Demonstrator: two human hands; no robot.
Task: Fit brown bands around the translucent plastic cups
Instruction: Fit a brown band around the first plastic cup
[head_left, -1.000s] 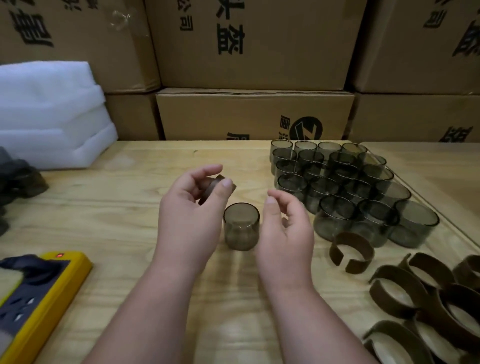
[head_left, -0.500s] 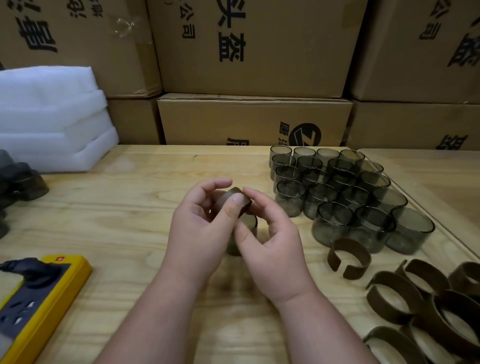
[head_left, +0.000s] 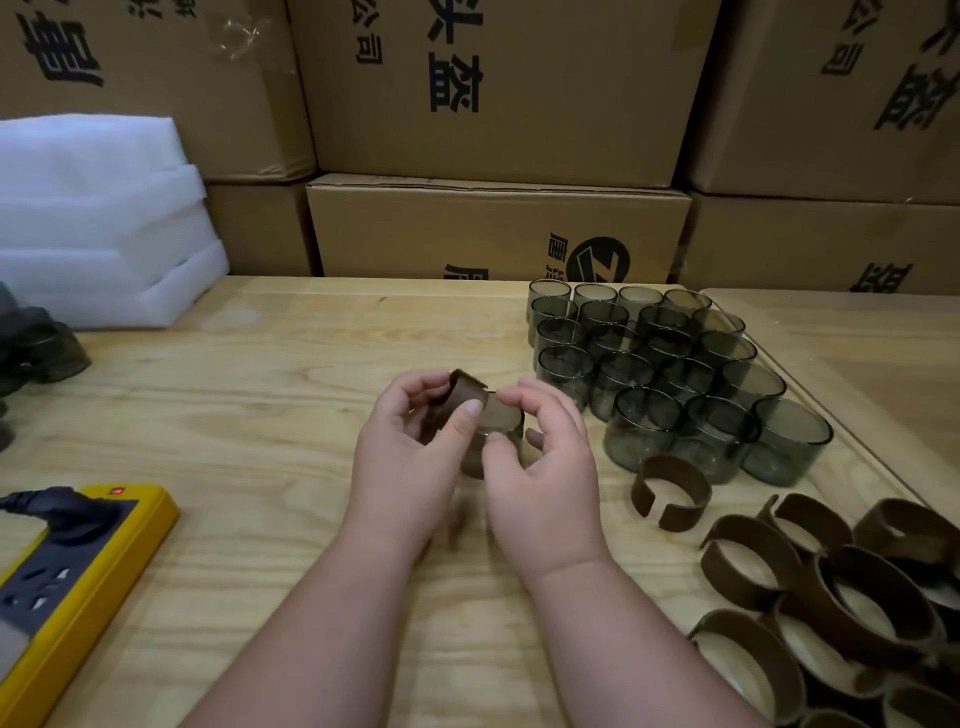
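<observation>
Centrally, left hand (head_left: 410, 457) pinching brown band (head_left: 462, 397), right hand (head_left: 540, 457) gripping cup (head_left: 501, 423) between them

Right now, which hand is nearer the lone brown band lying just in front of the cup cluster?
Right. The right hand sits just left of that lone band; the left hand, pinching another band, is farther left.

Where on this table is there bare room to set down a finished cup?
Bare wood lies between the white foam and the left hand, above the yellow power strip. A smaller patch runs along the near edge between the arms. The right side is crowded: grouped cups behind, loose brown bands in front.
</observation>
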